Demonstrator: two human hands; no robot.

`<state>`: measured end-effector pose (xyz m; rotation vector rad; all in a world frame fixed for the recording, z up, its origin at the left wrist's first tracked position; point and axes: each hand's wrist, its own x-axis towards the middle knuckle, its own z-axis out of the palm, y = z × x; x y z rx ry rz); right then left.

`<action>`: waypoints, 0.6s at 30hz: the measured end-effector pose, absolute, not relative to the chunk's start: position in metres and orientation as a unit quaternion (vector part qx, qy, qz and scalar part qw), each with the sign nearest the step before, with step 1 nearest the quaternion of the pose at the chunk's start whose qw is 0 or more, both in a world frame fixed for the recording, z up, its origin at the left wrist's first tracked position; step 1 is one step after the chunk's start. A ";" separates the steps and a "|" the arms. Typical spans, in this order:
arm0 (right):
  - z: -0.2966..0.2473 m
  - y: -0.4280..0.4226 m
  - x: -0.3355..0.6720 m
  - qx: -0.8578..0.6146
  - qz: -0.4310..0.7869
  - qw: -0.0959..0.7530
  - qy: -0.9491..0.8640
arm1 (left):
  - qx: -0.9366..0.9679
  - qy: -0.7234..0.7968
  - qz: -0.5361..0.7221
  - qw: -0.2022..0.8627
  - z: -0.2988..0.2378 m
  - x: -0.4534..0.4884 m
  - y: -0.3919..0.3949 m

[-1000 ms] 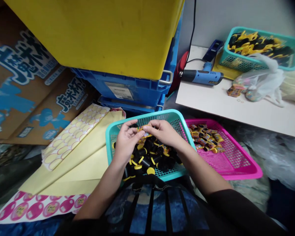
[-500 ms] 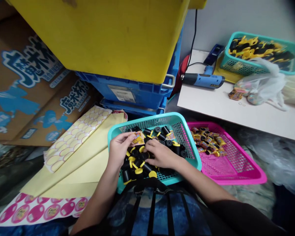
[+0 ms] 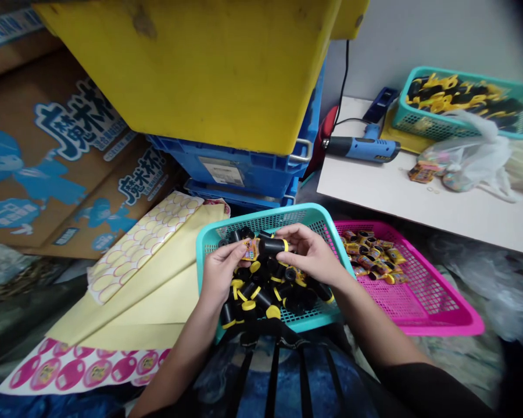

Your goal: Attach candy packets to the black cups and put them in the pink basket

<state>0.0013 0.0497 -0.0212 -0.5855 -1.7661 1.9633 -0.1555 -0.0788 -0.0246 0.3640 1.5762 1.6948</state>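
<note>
Over the teal basket (image 3: 326,223) on my lap, my right hand (image 3: 311,254) pinches a black tube with a yellow band (image 3: 273,245), held sideways. Beside it my left hand (image 3: 221,271) grips a small orange printed label (image 3: 249,249) between thumb and fingers, touching the tube's left end. Below both hands the basket holds several loose black tubes with yellow caps (image 3: 261,293).
A pink basket (image 3: 422,302) to the right holds several labelled tubes (image 3: 370,252). Yellow sticker sheets (image 3: 148,273) and a pink sticker sheet (image 3: 82,368) lie left. Yellow and blue crates (image 3: 244,162) stand behind. A white table (image 3: 418,191) carries a blue tool (image 3: 361,148), plastic bag and another teal basket (image 3: 457,101).
My right hand dipped into the teal basket, took a black tube and lifted it up to the label in my left hand.
</note>
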 end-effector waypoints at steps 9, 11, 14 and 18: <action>-0.018 0.048 -0.001 -0.253 0.635 0.197 -0.703 | 0.217 0.646 0.658 0.319 -0.025 -0.153 -0.080; -0.021 0.046 -0.003 -0.261 0.645 0.201 -0.689 | 0.232 0.651 0.645 0.325 -0.021 -0.153 -0.079; -0.024 0.042 -0.006 -0.254 0.654 0.214 -0.680 | 0.253 0.644 0.632 0.348 -0.015 -0.155 -0.079; -0.024 0.039 -0.010 -0.217 0.622 0.267 -0.704 | 0.327 0.639 0.605 0.345 -0.007 -0.162 -0.082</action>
